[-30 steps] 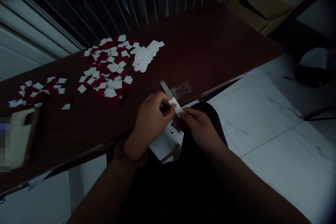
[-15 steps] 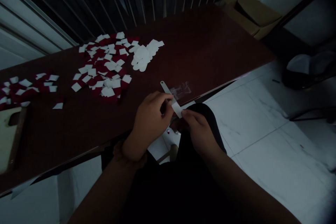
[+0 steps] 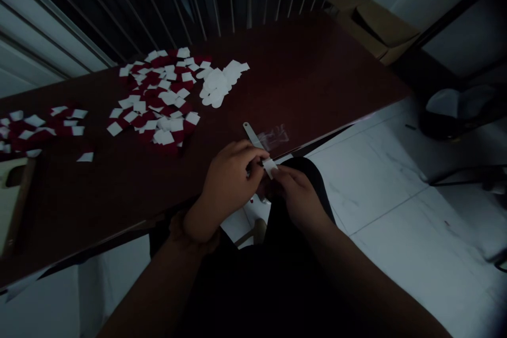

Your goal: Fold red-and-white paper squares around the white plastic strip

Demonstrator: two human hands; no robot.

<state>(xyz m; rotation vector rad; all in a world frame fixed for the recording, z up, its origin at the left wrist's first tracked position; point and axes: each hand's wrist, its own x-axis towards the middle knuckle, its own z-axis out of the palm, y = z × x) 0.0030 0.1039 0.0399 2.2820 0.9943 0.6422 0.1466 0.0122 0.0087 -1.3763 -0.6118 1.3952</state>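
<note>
Left hand [image 3: 232, 173]: curved, thumb and finger pinching small white piece [image 3: 270, 167] | right hand [image 3: 300, 191]: thumb on top, pinching its near end | dark, other fingers hard to see

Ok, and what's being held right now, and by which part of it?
A small white piece, perhaps paper: the right hand pinches its lower right end. The left hand touches its upper left end; whether it grips is unclear.
</note>
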